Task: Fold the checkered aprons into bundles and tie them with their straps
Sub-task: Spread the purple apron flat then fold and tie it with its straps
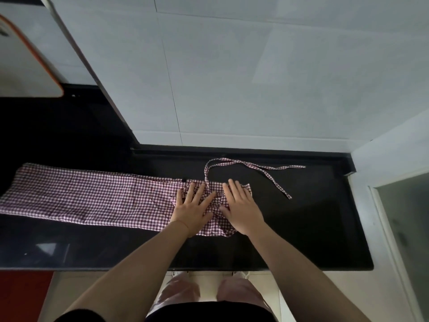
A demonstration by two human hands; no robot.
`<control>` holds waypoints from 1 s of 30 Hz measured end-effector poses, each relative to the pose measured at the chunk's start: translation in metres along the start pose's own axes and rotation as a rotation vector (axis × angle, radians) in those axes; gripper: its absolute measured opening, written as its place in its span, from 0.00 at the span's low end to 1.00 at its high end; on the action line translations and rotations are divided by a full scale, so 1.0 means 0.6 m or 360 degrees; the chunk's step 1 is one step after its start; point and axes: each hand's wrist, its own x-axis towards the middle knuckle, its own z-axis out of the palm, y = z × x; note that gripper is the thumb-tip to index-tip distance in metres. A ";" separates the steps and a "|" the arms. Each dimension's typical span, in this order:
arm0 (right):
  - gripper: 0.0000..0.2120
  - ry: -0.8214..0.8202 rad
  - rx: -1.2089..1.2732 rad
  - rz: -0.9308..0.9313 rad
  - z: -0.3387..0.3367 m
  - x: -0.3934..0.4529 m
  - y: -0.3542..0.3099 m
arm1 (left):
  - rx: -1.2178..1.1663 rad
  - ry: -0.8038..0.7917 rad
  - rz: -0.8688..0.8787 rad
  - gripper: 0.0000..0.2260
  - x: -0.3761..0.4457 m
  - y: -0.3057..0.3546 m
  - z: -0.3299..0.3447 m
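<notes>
Head view: the checkered apron [92, 196] is pressed onto the bench [301, 228] by the flat, spread left hand [192, 208] and right hand [241, 205].

Long red-and-white checkered cloth apron [88, 198] folded into a strip across glossy black stone countertop [313, 228]. Left hand [192, 208] and right hand [241, 208] side by side, flat, fingers straight, pressing its right end. Thin checkered straps [255, 167] trailing loose beyond, toward pale grey tiled wall [255, 77].

light: dim, soft | glare: faint on countertop [53, 247] | edges: wide-angle bending | focus: slightly soft
</notes>
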 end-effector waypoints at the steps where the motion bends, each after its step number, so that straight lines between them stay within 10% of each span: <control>1: 0.36 -0.0031 -0.0020 0.0017 0.006 0.001 0.004 | 0.0008 -0.0028 -0.0006 0.29 0.000 0.000 0.001; 11: 0.27 0.0349 0.0469 0.0663 -0.023 -0.004 0.058 | 0.0081 -0.0079 -0.0010 0.37 0.011 -0.002 0.018; 18: 0.23 -0.0555 0.1834 0.1074 -0.065 0.017 0.078 | 0.0094 -0.0067 -0.0060 0.41 0.016 0.013 0.023; 26: 0.20 -0.0546 0.1213 0.1095 -0.091 -0.005 0.170 | 0.0031 -0.0011 0.0037 0.39 0.045 0.112 -0.002; 30: 0.32 -0.0004 0.0591 0.1115 -0.107 -0.018 0.177 | -0.0101 0.0109 -0.0041 0.39 0.041 0.136 -0.018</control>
